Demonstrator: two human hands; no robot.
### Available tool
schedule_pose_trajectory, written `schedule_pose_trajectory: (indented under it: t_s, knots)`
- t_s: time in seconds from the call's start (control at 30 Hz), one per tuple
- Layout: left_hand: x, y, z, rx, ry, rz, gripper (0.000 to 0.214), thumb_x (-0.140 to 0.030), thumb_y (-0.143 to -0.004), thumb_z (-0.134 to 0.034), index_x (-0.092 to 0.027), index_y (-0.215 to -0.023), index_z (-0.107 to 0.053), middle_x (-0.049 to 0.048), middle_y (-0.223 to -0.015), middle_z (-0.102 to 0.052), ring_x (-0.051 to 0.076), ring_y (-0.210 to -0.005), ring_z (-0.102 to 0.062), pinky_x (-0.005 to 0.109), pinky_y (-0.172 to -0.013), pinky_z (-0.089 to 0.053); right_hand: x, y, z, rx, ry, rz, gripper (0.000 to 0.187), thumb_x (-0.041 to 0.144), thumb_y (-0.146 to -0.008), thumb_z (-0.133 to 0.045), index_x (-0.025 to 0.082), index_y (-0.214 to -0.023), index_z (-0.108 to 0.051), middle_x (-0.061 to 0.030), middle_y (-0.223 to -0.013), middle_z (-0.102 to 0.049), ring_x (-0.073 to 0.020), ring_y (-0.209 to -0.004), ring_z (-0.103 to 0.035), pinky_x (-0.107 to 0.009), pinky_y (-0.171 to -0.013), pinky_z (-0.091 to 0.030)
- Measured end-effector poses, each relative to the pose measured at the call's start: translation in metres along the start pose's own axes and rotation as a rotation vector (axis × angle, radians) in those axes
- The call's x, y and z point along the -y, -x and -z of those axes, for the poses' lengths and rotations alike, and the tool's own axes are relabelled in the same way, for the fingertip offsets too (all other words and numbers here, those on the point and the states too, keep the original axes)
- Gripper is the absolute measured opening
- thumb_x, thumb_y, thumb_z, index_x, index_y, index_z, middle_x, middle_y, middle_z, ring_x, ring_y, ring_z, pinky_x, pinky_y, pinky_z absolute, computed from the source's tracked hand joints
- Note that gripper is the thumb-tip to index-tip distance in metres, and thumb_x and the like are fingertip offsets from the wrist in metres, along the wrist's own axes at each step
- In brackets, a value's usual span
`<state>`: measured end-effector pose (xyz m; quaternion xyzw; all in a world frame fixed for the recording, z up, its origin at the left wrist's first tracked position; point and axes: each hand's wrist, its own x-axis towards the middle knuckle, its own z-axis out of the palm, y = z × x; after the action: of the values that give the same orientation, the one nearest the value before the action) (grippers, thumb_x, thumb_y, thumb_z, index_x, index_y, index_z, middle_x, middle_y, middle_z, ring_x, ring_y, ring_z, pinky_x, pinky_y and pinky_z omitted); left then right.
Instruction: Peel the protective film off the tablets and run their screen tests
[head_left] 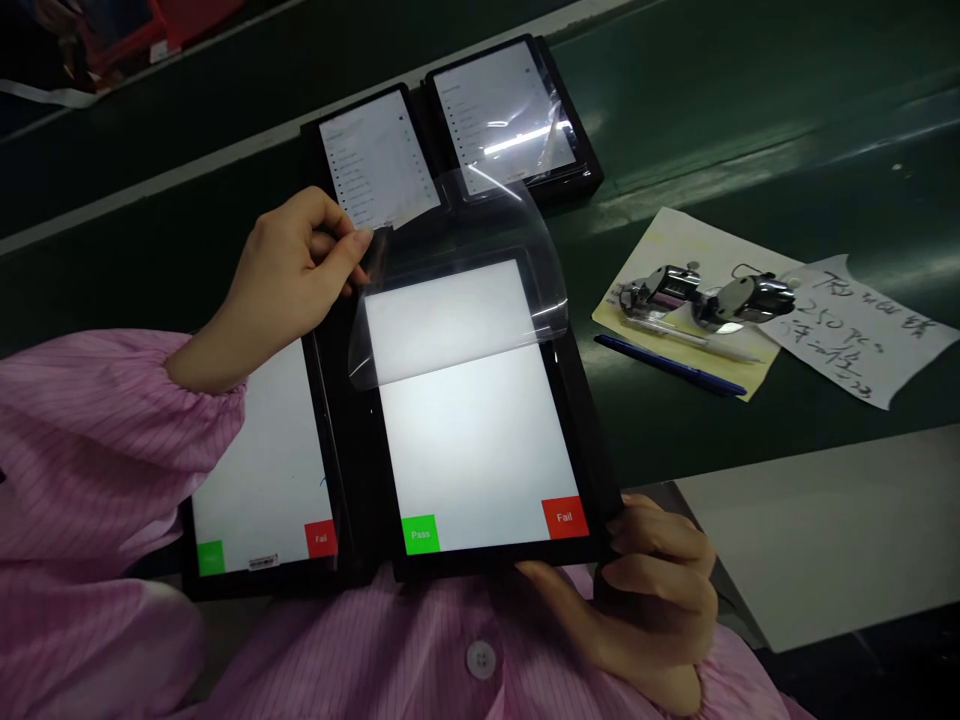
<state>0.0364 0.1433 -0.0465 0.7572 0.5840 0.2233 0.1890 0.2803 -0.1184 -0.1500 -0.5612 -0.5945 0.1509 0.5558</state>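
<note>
Between thumb and fingers, my left hand pinches the corner of a clear protective film. The film curls over the upper part of a tablet with a lit white screen, a green Pass box and a red Fail box. My right hand is closed round the lower right corner of this tablet, thumb along its bottom edge. Left of it, partly under my left forearm, lies a second tablet with the same boxes and a small barcode label near its bottom edge.
Farther back lie two more tablets showing lists, one at left and one at right with a glossy film. On the right, two metal tally counters, a blue pen and a pale pen rest on papers, including a handwritten sheet.
</note>
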Motion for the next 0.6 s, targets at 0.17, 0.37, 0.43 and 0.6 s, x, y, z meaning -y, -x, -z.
schedule_pose_trajectory:
  t_s: [0.17,0.37,0.43,0.6]
  knots:
    - [0.004,-0.005,0.009,0.042,0.02,-0.045,0.017,-0.027,-0.103,-0.068,-0.012,-0.096,-0.064,-0.0061,-0.07,-0.074,0.011,-0.066,-0.075,0.025,-0.069,-0.064,-0.004,-0.013,0.003,0.048,0.032,0.032,0.04,0.024,-0.076,-0.093,0.027,-0.088,-0.055,0.0018,-0.086,-0.051,-0.0176,-0.067,-0.051,-0.043,-0.061,-0.049]
    - [-0.003,-0.004,0.046,-0.105,-0.024,-0.167,0.025,-0.036,-0.101,-0.07,-0.011,-0.098,-0.067,-0.0044,-0.084,-0.078,0.012,-0.082,-0.079,0.029,-0.079,-0.065,-0.002,-0.038,0.024,0.252,0.091,0.241,0.023,0.006,-0.087,-0.077,0.025,-0.094,-0.066,-0.0011,-0.087,-0.057,-0.0204,-0.073,-0.061,-0.047,-0.075,-0.054]
    - [-0.007,-0.002,0.059,-0.157,-0.01,-0.176,0.027,-0.039,-0.101,-0.069,-0.012,-0.098,-0.067,-0.0062,-0.081,-0.077,0.012,-0.082,-0.079,0.028,-0.079,-0.065,-0.002,-0.046,0.027,0.299,0.182,0.351,0.017,0.011,-0.093,-0.074,0.026,-0.099,-0.073,-0.0024,-0.088,-0.059,-0.0217,-0.075,-0.062,-0.049,-0.084,-0.051]
    - [-0.017,0.011,0.085,-0.165,-0.001,-0.21,0.025,-0.04,-0.101,-0.066,-0.015,-0.097,-0.065,-0.0084,-0.082,-0.074,0.013,-0.085,-0.079,0.031,-0.081,-0.065,0.004,-0.073,0.026,0.614,0.236,0.692,0.033,0.044,-0.113,-0.051,0.026,-0.109,-0.078,-0.0034,-0.09,-0.072,-0.0224,-0.081,-0.065,-0.049,-0.091,-0.046]
